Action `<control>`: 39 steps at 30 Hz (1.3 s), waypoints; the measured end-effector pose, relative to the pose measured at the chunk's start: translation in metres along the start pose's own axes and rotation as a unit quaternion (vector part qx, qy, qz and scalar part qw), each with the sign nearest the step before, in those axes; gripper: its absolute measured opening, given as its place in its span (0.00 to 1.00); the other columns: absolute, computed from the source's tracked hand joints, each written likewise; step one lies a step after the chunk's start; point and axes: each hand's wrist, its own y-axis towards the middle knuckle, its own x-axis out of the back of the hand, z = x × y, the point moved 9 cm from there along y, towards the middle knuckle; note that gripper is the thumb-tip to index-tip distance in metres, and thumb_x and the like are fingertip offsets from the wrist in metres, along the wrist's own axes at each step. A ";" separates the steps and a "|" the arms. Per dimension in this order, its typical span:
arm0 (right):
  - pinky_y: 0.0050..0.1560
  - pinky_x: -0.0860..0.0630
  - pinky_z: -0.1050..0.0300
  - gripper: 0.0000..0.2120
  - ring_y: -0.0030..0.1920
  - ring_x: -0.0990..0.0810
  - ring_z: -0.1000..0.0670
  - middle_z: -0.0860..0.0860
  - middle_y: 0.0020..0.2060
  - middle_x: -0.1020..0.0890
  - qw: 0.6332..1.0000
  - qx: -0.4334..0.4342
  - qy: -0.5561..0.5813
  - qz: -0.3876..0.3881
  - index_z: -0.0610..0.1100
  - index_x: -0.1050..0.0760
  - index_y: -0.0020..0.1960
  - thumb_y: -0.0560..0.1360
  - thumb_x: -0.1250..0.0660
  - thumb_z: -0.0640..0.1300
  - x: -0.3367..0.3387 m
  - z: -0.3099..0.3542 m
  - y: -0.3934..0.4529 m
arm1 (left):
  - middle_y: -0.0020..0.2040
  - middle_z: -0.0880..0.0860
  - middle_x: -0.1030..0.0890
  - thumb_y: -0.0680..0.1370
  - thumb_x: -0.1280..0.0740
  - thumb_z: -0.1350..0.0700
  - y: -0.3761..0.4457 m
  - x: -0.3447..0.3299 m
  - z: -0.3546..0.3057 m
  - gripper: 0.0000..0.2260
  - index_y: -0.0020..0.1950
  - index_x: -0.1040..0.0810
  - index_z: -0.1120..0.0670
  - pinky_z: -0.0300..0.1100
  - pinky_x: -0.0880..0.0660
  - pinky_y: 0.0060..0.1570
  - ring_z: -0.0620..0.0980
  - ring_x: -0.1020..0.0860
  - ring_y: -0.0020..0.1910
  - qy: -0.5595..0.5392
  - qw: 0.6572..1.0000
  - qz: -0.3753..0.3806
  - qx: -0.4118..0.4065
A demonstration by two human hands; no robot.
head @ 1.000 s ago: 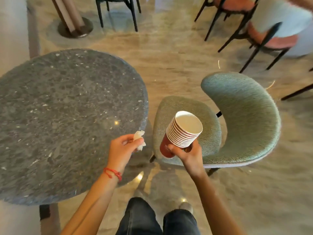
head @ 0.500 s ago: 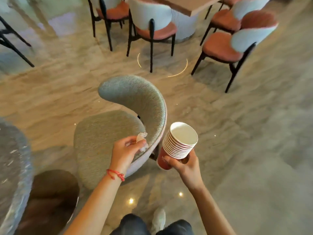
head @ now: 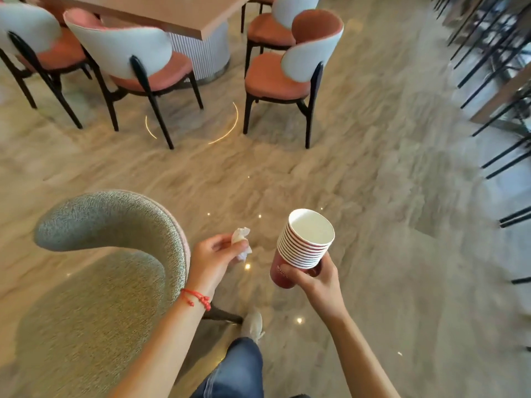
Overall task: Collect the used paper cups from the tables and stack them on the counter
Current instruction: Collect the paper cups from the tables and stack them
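Down low, close to the body, a leg in jeans (head: pixel 238 369) and a pale shoe (head: pixel 253 323) step over the shiny floor (head: pixel 373 196). Just above them the right hand (head: pixel 319 280) grips the stack of cups (head: pixel 304 245), with the fingers curled round the red cup at the bottom. The stack leans a little to the right and its white mouth faces up. About 10 rims show, so a lot of cups are picked up already. The left hand (head: pixel 215 257) pinches a crumpled napkin (head: pixel 241 242) between thumb and fingers, and a red string (head: pixel 196 297) sits on that wrist.

Beside the left arm is the green chair (head: pixel 109 254). Farther off stand pink chairs (head: pixel 275 67) round a wooden table (head: pixel 161 12), and I cannot see any cups on it. No counter shows, so I think the stacking on the counter is not done yet.

1 second ago the round grey table was on the left and the green chair sat right in front. Now that table is gone from view, the green chair is down at the left, and the pink chairs look much nearer. Both hands hold the same things as before.
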 end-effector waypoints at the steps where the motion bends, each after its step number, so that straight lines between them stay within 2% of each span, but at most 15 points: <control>1: 0.42 0.24 0.66 0.23 0.45 0.18 0.57 0.55 0.43 0.16 1.000 0.000 0.000 -0.005 0.47 0.25 0.52 0.59 0.23 0.45 0.003 0.002 0.015 | 0.29 0.50 0.17 0.69 0.28 0.66 0.016 -0.006 -0.001 0.06 0.36 0.19 0.55 0.32 0.22 0.34 0.42 0.20 0.30 0.000 1.000 0.003 0.006; 3: 0.43 0.24 0.65 0.23 0.45 0.18 0.57 0.55 0.43 0.16 1.000 0.008 0.006 -0.018 0.47 0.25 0.52 0.59 0.23 0.44 0.005 -0.010 0.047 | 0.30 0.51 0.17 0.69 0.27 0.65 0.052 -0.017 0.010 0.05 0.37 0.18 0.56 0.34 0.21 0.35 0.44 0.19 0.31 0.010 1.000 0.009 0.005; 8: 0.44 0.24 0.66 0.23 0.46 0.18 0.57 0.56 0.44 0.16 0.999 0.016 -0.003 -0.034 0.49 0.25 0.53 0.60 0.23 0.43 0.014 0.009 0.120 | 0.30 0.53 0.17 0.69 0.27 0.65 0.121 -0.044 -0.016 0.04 0.37 0.18 0.57 0.33 0.23 0.33 0.44 0.20 0.31 0.006 1.000 0.023 -0.006; 14: 0.41 0.25 0.69 0.23 0.45 0.18 0.58 0.56 0.44 0.16 1.000 0.015 -0.015 -0.011 0.48 0.25 0.53 0.60 0.22 0.42 0.019 0.025 0.221 | 0.29 0.52 0.17 0.69 0.27 0.65 0.199 -0.064 -0.037 0.07 0.33 0.18 0.55 0.33 0.23 0.32 0.44 0.19 0.30 -0.011 1.000 -0.015 -0.001; 17: 0.41 0.24 0.68 0.23 0.45 0.18 0.58 0.55 0.44 0.16 0.999 0.027 -0.024 0.013 0.46 0.24 0.53 0.60 0.22 0.43 0.017 0.011 0.287 | 0.30 0.52 0.16 0.69 0.27 0.64 0.253 -0.077 -0.024 0.10 0.30 0.17 0.52 0.34 0.21 0.34 0.44 0.19 0.31 -0.005 0.999 -0.033 -0.009; 21: 0.42 0.25 0.68 0.24 0.46 0.18 0.58 0.56 0.45 0.16 0.996 0.042 -0.043 0.058 0.45 0.25 0.54 0.60 0.22 0.44 0.016 0.027 0.375 | 0.31 0.52 0.16 0.69 0.28 0.66 0.311 -0.092 -0.040 0.11 0.30 0.17 0.53 0.35 0.21 0.35 0.44 0.19 0.31 -0.038 0.996 -0.082 -0.019; 25: 0.42 0.25 0.69 0.24 0.46 0.18 0.59 0.58 0.45 0.16 0.989 0.057 -0.063 0.122 0.46 0.25 0.54 0.60 0.23 0.43 0.001 0.061 0.458 | 0.32 0.53 0.16 0.70 0.29 0.66 0.361 -0.098 -0.069 0.05 0.37 0.16 0.57 0.34 0.22 0.34 0.45 0.20 0.32 -0.068 0.989 -0.129 -0.029; 31: 0.44 0.24 0.67 0.25 0.48 0.18 0.57 0.55 0.46 0.16 0.964 0.062 -0.079 0.244 0.46 0.25 0.55 0.60 0.23 0.43 -0.079 0.100 0.540 | 0.29 0.51 0.18 0.70 0.29 0.65 0.400 -0.057 -0.097 0.11 0.36 0.15 0.48 0.38 0.21 0.38 0.44 0.20 0.32 -0.113 0.967 -0.226 -0.033; 36: 0.48 0.22 0.62 0.27 0.49 0.18 0.55 0.50 0.48 0.17 0.932 0.074 -0.091 0.343 0.42 0.26 0.57 0.61 0.23 0.43 -0.188 0.114 0.570 | 0.33 0.55 0.16 0.69 0.28 0.65 0.424 0.011 -0.109 0.08 0.34 0.16 0.54 0.40 0.20 0.38 0.47 0.19 0.35 -0.134 0.938 -0.317 -0.034; 39: 0.46 0.22 0.63 0.24 0.49 0.18 0.55 0.49 0.48 0.17 0.911 0.074 -0.104 0.392 0.41 0.26 0.57 0.63 0.22 0.37 -0.259 0.115 0.583 | 0.30 0.52 0.17 0.70 0.29 0.66 0.442 0.058 -0.111 0.08 0.35 0.16 0.54 0.35 0.22 0.33 0.45 0.20 0.33 -0.151 0.921 -0.358 -0.036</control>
